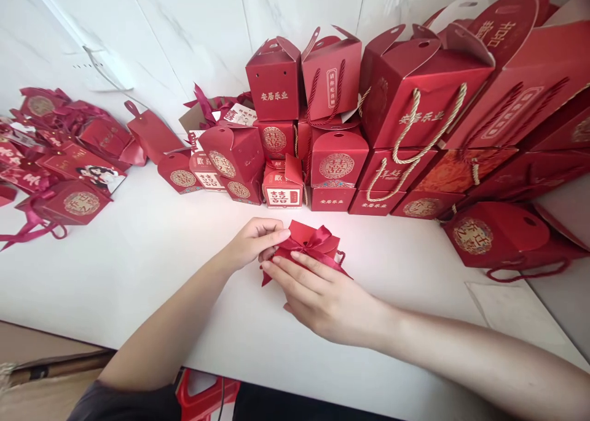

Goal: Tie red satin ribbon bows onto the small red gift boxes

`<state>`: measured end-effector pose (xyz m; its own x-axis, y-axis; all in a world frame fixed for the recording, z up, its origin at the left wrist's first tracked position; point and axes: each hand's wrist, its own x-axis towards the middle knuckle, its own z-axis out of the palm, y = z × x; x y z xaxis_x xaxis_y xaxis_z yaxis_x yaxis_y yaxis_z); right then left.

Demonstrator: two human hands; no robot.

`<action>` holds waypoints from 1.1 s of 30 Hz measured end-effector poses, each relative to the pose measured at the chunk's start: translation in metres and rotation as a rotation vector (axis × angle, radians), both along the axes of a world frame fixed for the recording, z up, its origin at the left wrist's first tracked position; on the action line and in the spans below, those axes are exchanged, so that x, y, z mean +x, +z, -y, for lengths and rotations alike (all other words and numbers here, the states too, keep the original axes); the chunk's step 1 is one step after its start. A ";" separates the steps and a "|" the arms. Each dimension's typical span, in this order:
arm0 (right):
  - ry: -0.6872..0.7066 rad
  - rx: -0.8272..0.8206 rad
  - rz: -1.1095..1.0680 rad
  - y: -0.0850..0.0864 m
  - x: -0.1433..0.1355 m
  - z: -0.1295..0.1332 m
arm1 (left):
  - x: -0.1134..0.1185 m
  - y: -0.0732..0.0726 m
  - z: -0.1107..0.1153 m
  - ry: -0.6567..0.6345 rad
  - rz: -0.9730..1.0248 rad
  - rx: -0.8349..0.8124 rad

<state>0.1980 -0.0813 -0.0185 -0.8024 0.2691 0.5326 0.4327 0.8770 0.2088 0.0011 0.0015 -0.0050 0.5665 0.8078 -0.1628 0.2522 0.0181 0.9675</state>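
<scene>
A small red gift box (300, 232) with a dark pink ribbon bow (318, 240) on top rests on the white table, between my two hands. At its left side, my left hand (260, 240) has thumb and fingers pinched together on the ribbon by the box's edge. My right hand (318, 292) lies across the near side of the box, fingers stretched out and pointing left; it covers much of the box's front. Ribbon ends stick out below my fingertips and at the right, beside a short red cord loop.
Stacked red gift boxes (338, 163) line the back of the white table (138, 267) to the right corner. Ribboned boxes (83, 203) are heaped at the left. One corded box (504, 233) lies at the right. A red stool (207, 396) shows below the front edge.
</scene>
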 end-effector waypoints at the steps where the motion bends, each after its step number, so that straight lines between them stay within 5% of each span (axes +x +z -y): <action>1: -0.018 0.004 0.041 -0.003 -0.002 0.000 | 0.000 0.000 0.001 0.020 -0.013 -0.005; 9: 0.068 -0.079 -0.023 0.002 0.004 -0.005 | 0.003 0.011 0.005 0.250 -0.136 0.251; 16: 0.299 -0.244 -0.140 0.022 0.016 -0.013 | 0.002 0.009 0.004 0.218 -0.169 0.164; 21: 0.323 -0.531 -0.050 0.039 0.030 -0.018 | 0.004 0.009 0.004 0.224 -0.165 0.140; 25: 0.473 -0.917 -0.027 0.058 0.046 -0.018 | 0.004 0.009 0.004 0.184 -0.143 0.101; 27: 0.371 -1.057 -0.119 0.064 0.056 -0.026 | 0.004 0.010 0.004 0.118 -0.130 0.055; 31: -0.263 -1.111 -0.259 0.057 0.077 -0.061 | 0.004 0.010 0.006 0.043 -0.140 0.073; 33: -0.264 -1.358 -0.098 0.047 0.085 -0.079 | 0.003 0.009 0.007 0.051 -0.139 0.056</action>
